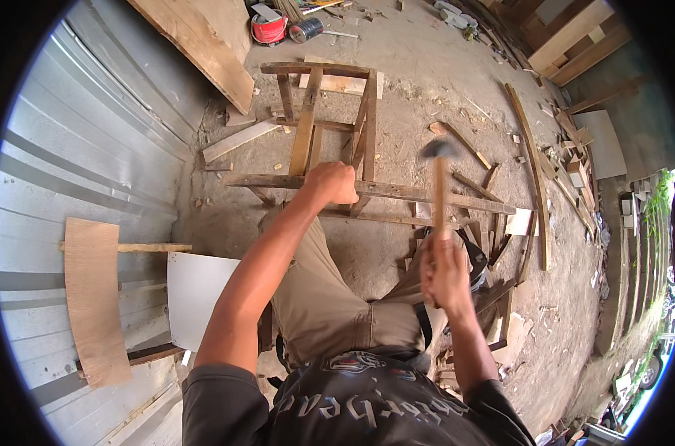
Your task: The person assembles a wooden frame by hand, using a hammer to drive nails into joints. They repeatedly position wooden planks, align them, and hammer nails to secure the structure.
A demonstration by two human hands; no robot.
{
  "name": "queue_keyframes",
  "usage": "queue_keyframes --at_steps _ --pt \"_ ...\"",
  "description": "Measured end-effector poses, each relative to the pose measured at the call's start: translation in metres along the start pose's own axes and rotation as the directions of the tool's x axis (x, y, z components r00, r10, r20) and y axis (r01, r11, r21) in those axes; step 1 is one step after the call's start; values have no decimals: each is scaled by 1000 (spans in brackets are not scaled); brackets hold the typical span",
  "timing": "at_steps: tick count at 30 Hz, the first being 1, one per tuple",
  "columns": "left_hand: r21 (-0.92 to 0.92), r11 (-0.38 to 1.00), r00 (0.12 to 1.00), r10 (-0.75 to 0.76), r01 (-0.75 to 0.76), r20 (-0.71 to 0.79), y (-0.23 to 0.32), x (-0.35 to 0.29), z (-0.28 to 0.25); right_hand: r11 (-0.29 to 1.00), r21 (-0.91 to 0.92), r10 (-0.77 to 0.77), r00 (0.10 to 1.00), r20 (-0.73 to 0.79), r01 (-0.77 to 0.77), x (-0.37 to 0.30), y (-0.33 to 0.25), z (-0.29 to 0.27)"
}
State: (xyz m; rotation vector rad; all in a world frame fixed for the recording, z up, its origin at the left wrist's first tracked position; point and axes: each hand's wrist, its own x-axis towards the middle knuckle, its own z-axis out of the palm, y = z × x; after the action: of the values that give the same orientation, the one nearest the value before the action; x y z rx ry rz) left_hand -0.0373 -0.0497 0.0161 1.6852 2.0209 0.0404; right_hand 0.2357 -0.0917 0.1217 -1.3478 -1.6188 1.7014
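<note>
A wooden frame (367, 134) of nailed-together bars stands on the ground before my knees, with a long rail (419, 195) across its near side. My left hand (331, 183) is closed over this rail, next to the slat (304, 141) that runs away to the far bar. Whether a nail is between its fingers is hidden. My right hand (447, 271) grips the wooden handle of a hammer (440, 186), raised to the right of the frame. The hammer's dark head is smeared by motion and does not touch the wood.
A corrugated metal wall (92, 141) rises at the left, with a wooden board (211, 56) leaning there. Far off stand a red bucket (269, 30) and a dark can (305, 30). Loose planks (530, 178) and wood scraps lie to the right. A white panel (196, 293) is beside my left arm.
</note>
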Motion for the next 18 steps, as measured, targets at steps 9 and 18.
queue_keyframes --at_steps 9,18 --pt "-3 1000 999 -6 6 54 4 8 -2 804 -245 -568 822 -43 542 31 77 10" --pt "-24 999 998 -31 33 54 1 4 -1 764 266 -591 803 -76 587 -4 -34 3"
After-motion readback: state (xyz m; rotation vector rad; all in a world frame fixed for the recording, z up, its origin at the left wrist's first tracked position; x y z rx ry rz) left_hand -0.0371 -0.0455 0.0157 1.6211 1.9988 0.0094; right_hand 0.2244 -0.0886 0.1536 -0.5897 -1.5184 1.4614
